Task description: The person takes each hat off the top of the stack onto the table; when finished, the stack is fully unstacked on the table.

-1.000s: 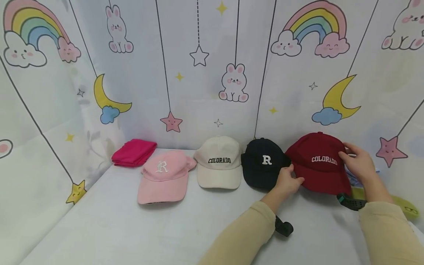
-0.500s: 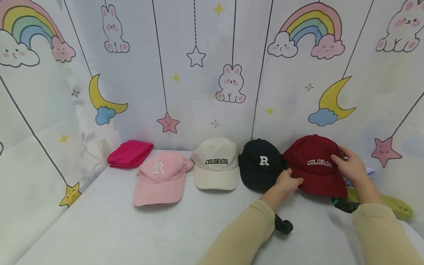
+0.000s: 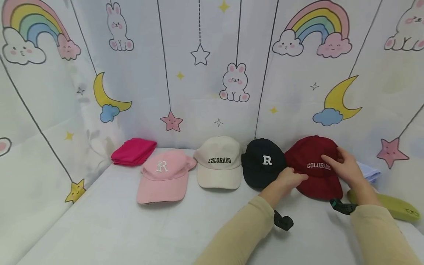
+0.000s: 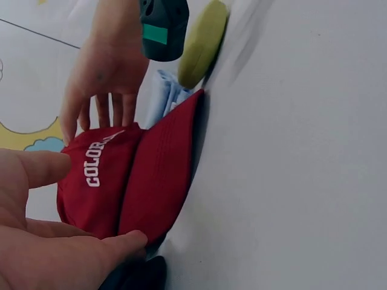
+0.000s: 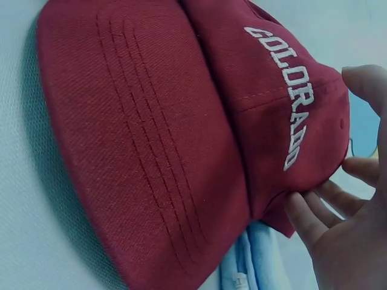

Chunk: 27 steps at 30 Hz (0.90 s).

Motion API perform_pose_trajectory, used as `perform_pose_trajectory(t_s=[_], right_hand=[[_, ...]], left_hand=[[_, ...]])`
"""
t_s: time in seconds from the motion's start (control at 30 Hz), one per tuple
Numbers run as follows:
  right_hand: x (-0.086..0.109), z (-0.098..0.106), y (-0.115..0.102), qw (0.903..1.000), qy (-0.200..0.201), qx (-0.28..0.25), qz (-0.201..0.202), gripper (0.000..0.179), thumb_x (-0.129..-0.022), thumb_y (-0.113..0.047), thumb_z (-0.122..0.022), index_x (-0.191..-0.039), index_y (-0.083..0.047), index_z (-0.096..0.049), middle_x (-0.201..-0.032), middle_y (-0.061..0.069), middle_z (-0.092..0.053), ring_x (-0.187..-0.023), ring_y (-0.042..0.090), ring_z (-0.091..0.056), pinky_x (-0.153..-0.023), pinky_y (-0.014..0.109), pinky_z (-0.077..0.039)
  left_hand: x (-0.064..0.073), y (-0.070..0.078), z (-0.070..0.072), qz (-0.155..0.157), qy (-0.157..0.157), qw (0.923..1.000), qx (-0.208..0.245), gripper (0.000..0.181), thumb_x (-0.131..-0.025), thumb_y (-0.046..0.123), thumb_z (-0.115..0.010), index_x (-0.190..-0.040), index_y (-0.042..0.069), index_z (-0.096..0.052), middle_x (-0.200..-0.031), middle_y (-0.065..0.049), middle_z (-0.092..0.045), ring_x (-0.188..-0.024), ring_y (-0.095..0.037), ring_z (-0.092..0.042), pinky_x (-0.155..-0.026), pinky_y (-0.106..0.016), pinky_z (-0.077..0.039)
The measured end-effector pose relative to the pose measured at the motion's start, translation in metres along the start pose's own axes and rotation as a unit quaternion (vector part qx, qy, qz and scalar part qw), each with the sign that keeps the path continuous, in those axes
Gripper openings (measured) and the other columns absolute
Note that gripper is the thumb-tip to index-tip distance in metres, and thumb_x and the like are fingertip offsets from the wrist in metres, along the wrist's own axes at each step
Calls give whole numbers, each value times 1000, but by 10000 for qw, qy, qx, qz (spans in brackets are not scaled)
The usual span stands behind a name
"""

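A dark red baseball cap [image 3: 316, 186] lettered COLORADO rests at the right end of a row of caps, its brim facing forward. At its right side, my right hand [image 3: 349, 169] touches the crown with spread thumb and fingers; in the right wrist view the fingertips [image 5: 297, 205] lie along the crown's edge. My left hand [image 3: 285, 181] is at the cap's left side, fingers extended by the black cap [image 3: 260, 171]. The left wrist view has the left thumb [image 4: 130, 243] right at the brim's edge, with the index finger pointing toward the crown.
Left of the black cap stand a cream cap [image 3: 218, 178] and a pink cap [image 3: 162, 191]. Folded magenta cloth [image 3: 134, 151] lies at the back left. Beyond my right hand are folded light-blue cloth [image 3: 369, 172] and a yellow-green case [image 3: 397, 208]. A patterned curtain [image 3: 198, 88] hangs behind the white table.
The red cap has shifted slightly left and toward the front, settling against the black cap. My right hand has moved left with it, uncovering more of the blue cloth and the green case.
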State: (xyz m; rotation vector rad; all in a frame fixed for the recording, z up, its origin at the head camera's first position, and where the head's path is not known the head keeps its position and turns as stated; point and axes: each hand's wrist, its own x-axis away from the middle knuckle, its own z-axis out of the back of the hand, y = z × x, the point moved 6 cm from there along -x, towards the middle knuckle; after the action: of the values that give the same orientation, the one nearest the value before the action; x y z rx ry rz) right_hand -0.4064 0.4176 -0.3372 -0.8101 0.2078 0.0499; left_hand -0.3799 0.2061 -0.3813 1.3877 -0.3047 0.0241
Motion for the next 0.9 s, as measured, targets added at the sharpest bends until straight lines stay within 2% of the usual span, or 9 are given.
perform_pose_trajectory(t_s=[0.13,0.27,0.43,0.5,0.6,0.9], right_hand=[[-1,-4,1,10000,-48,38,25,101,-100,-50,-55,-156,7,6,-152,45,-13,-133,66,-22,-96,77,-32],[-2,-11,-1,9995,-53,254,204,102,-99,-48,-58,-155,9,5,-150,45,-17,-131,64,-25,-95,76,-34],[-1,-20,1,9969,87,781,-41,112,-94,-55,-62,-155,8,7,-149,47,-7,-131,65,-19,-92,79,-35],[0,-23,2,9949,126,974,-227,119,-90,-59,-65,-155,7,10,-148,48,-1,-130,68,-15,-91,81,-33],[1,-28,1,9923,181,1178,-323,126,-85,-61,-70,-155,4,12,-147,48,1,-128,69,-15,-90,82,-33],[3,-40,-2,9890,126,1424,-376,134,-79,-52,-80,-154,2,16,-141,47,1,-123,68,-14,-88,81,-33]], left_hand=[[2,2,6,-230,-24,9997,47,57,-91,23,-74,-143,7,-54,-134,-5,-60,-119,-20,-57,-102,-43,-48],[3,0,13,-620,-87,9979,164,58,-92,22,-74,-144,9,-54,-131,-5,-61,-115,-19,-59,-98,-40,-51],[6,-1,25,-981,-119,9948,251,57,-92,20,-75,-143,10,-54,-127,-4,-62,-114,-18,-58,-97,-36,-52],[7,0,30,-1086,-104,9939,179,57,-91,21,-76,-143,12,-54,-126,-3,-62,-114,-18,-58,-97,-35,-52],[10,3,38,-1207,-99,9926,32,57,-91,22,-76,-143,13,-55,-125,0,-63,-114,-17,-58,-96,-35,-52],[21,5,68,-1429,-215,9894,-111,61,-91,23,-76,-147,16,-52,-128,1,-63,-117,-18,-59,-97,-40,-51]])
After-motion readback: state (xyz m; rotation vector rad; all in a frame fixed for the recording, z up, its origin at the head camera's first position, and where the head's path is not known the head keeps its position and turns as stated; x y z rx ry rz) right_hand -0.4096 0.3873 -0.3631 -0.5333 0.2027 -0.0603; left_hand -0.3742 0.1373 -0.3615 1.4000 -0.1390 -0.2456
